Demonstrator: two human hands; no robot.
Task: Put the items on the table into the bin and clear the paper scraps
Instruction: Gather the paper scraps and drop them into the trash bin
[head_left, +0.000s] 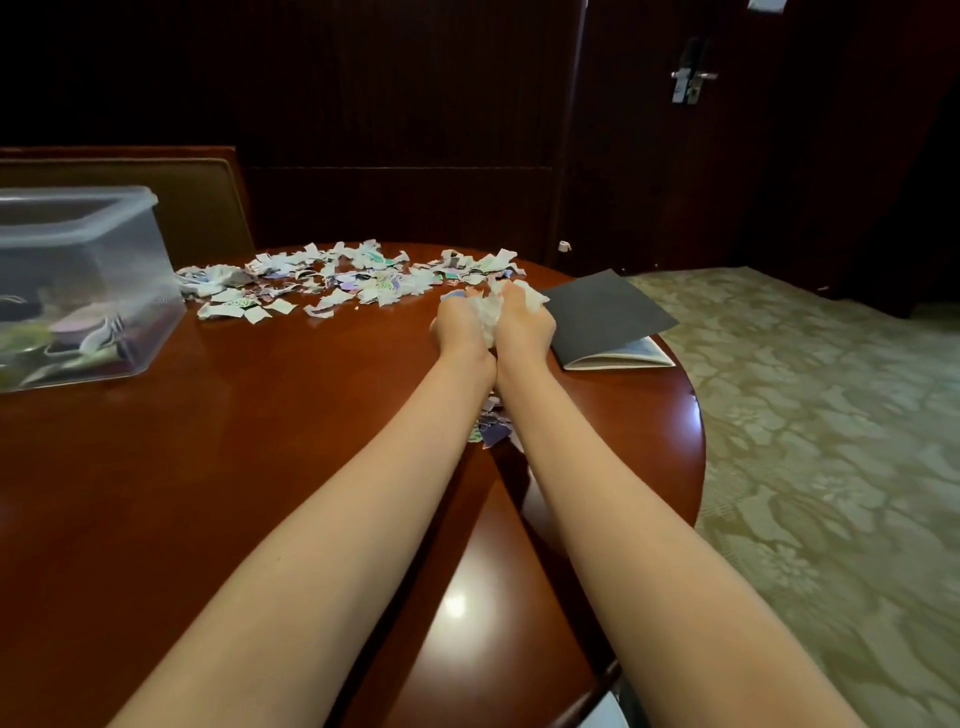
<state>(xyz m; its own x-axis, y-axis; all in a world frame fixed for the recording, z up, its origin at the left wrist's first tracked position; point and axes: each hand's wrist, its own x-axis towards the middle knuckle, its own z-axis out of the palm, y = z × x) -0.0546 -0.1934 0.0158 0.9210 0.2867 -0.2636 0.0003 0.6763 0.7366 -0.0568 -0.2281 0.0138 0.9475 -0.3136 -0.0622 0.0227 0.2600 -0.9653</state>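
Black booklet (608, 312) beside hands (524, 327), scraps (337, 280) strewn toward clear bin (130, 260)

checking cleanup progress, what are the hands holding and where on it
The left hand and right hand clutch one wad of paper scraps, pressed between them from its two sides.

we honestly can't read any text, label, brand or number here: the print on the paper scraps (353, 278) is just blurry colour to us, and the booklet (602, 312) cover and the clear bin (104, 260) show nothing legible.
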